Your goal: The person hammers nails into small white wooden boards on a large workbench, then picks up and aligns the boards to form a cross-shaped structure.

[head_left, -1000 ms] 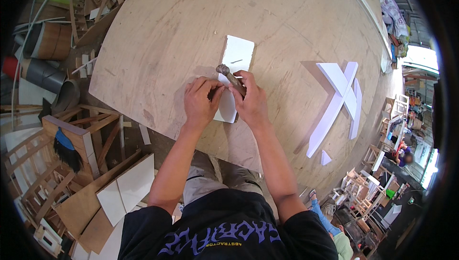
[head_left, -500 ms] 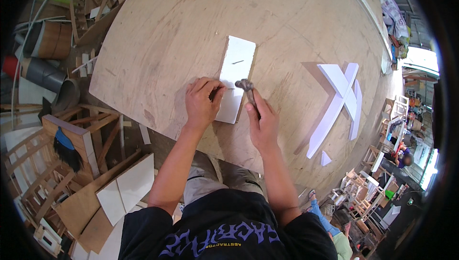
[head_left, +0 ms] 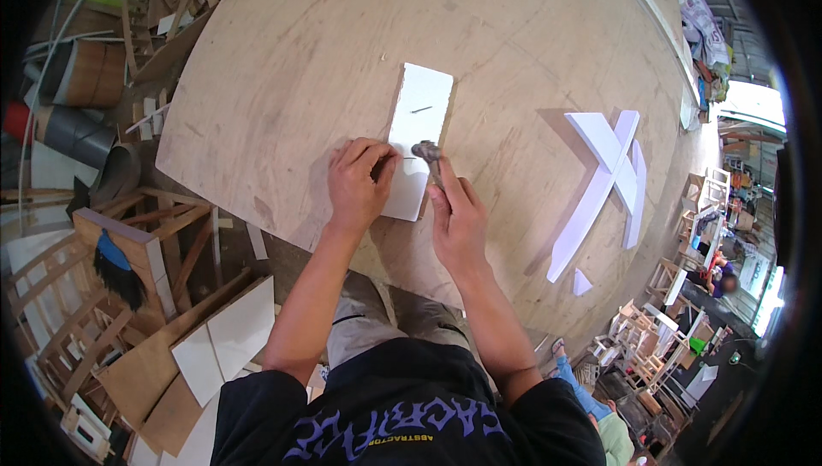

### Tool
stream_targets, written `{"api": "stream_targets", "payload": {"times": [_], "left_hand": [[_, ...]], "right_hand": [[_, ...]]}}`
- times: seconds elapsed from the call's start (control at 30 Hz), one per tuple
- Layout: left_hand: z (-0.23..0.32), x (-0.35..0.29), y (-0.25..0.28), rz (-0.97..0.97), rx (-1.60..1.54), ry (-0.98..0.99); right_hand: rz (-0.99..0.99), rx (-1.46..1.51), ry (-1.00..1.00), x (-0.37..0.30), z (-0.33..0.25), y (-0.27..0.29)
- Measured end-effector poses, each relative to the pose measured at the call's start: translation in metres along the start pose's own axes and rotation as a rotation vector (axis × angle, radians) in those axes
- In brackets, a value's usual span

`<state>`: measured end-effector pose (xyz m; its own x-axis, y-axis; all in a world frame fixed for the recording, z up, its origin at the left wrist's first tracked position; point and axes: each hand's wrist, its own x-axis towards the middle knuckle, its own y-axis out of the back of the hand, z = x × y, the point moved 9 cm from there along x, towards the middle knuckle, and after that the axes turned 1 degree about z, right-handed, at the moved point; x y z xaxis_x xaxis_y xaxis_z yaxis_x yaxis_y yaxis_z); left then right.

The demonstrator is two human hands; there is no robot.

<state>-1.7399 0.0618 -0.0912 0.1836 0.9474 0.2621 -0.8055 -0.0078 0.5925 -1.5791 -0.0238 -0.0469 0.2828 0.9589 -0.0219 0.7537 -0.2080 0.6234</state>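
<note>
Pinching a thin metal nail (head_left: 408, 158) in fingertips (head_left: 393, 155) of our left hand (head_left: 355, 185), we're curling our right hand (head_left: 460, 224) around a dark-headed hammer (head_left: 425, 152) over a white rectangular board (head_left: 423, 91) on pale plywood (head_left: 287, 80), wooden frames (head_left: 117, 224) standing left.

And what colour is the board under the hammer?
The board is white, seen best in the head view.

We see the tabletop (head_left: 291, 55) evenly lit | bright patch (head_left: 755, 108) blown out, far right | soft shadows by left hand (head_left: 358, 183) and crossed white strips (head_left: 611, 159) | edges bent, corners black
</note>
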Motion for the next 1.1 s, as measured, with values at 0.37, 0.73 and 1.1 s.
{"api": "stream_targets", "payload": {"times": [0.37,0.73,1.1], "left_hand": [[0.0,-0.002,0.0,-0.002,-0.005,0.012],[0.001,-0.001,0.001,-0.017,0.007,-0.017],[0.002,-0.002,-0.004,-0.035,0.006,-0.031]], "right_hand": [[-0.05,-0.041,0.012,0.0,-0.005,-0.006],[0.051,-0.014,0.043,0.0,-0.012,0.013],[0.051,0.121,-0.266,0.008,0.027,-0.007]]}}
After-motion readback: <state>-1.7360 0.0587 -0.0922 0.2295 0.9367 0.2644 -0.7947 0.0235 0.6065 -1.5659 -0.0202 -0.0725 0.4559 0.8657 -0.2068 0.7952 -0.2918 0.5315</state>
